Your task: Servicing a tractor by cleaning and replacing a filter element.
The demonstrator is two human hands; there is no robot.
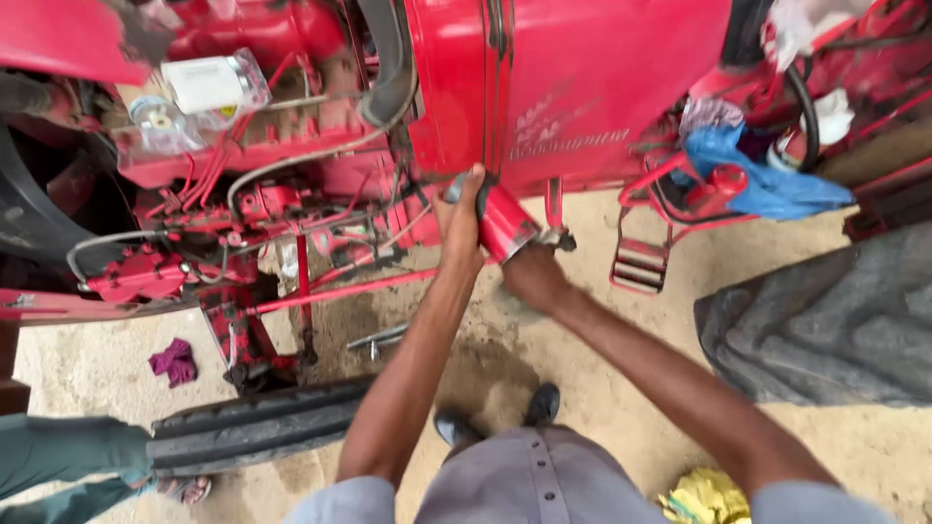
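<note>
Seen from above: two bare hands at one red cylinder (505, 225), a canister with a grey end cap, held tilted just below the red tractor body panel (582, 87). Left hand (464, 221) wrapped round the upper part of the cylinder, grip closed on it. Right hand (532, 277) at the lower, metal end, blurred; probably closed there, but whether it truly clamped the cylinder could not be told.

Counted around the hands:
- Two black shoes (544, 403) on the sandy ground, directly below the arms.
- Two tyres: one large grey tyre (825, 330) at the right, one narrower black tyre (257, 422) lying at lower left.
- One red step (639, 264) hanging off the tractor, just right of the cylinder.
- One metal tool (379, 340) lying on the ground, left of the arms.
- Three loose cloths: one blue cloth (767, 180) draped on the tractor at the right, one purple rag (175, 361) on the ground, one yellow cloth (704, 497) at the bottom edge.

Containers: one clear plastic reservoir (209, 87) mounted on the engine at upper left, pale inside; contents not discernible.

One other person's leg in green trousers (68, 461) at lower left, sandalled foot beside the black tyre.
</note>
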